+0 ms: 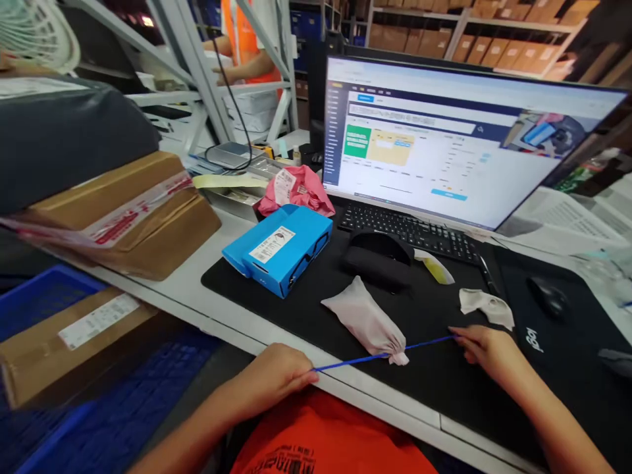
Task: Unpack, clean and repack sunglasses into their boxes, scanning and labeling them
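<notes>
A pale grey drawstring pouch lies on the black desk mat, its neck gathered tight. Blue cord runs out from both sides of that neck, stretched nearly straight. My left hand pinches one end near the desk's front edge. On the other side, my right hand grips the opposite end between thumb and fingers. Behind the pouch sits a black glasses case. To its left is a blue box with a white label. Beyond my right hand lies a small off-white piece, possibly cloth.
A monitor and keyboard stand at the back, with a mouse at right. Crumpled pink packaging lies behind the blue box. Cardboard boxes and a blue crate are at left. A person in an orange vest stands beyond.
</notes>
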Tool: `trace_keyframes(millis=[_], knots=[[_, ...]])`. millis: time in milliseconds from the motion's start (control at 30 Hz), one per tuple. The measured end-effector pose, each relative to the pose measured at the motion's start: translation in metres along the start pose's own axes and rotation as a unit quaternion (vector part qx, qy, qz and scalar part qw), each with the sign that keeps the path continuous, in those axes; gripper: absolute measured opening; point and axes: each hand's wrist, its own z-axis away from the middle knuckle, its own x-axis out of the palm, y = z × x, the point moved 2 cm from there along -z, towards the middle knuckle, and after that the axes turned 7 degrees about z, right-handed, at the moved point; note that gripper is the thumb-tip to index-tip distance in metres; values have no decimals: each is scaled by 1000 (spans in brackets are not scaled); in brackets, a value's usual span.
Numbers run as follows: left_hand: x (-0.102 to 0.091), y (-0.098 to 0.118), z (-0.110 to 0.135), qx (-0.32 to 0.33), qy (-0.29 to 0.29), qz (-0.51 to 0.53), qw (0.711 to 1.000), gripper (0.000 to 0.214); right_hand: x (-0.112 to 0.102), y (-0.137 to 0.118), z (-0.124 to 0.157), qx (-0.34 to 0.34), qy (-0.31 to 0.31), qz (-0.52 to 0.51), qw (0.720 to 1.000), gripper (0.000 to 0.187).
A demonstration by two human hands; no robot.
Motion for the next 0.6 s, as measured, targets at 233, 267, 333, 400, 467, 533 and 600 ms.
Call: trace_keyframes(millis=[233, 267, 333, 400, 467, 533, 600], knots=[[-26, 8, -29, -66, 165, -30, 984, 39, -23, -23, -3, 135, 21, -357, 924, 56], [-28, 9, -34, -81, 193, -25, 977, 35, -24, -33, -7, 128, 43, -383, 914, 55], [-30, 11, -44, -103, 257, -31, 960, 25, -20, -60, -12, 96, 85, -388, 913, 53], [-29, 12, -55, -98, 302, -45, 947, 19, -5, -97, -15, 31, 112, -335, 935, 54], [-28, 13, -65, -83, 311, -46, 946, 16, 16, -140, -13, -73, 107, -230, 964, 63], [-28, 13, -73, -82, 300, -20, 950, 17, 40, -181, -11, -158, 58, -89, 982, 88], [-29, 15, -77, -78, 302, 14, 950, 20, 58, -211, -12, -179, 2, 53, 982, 107]])
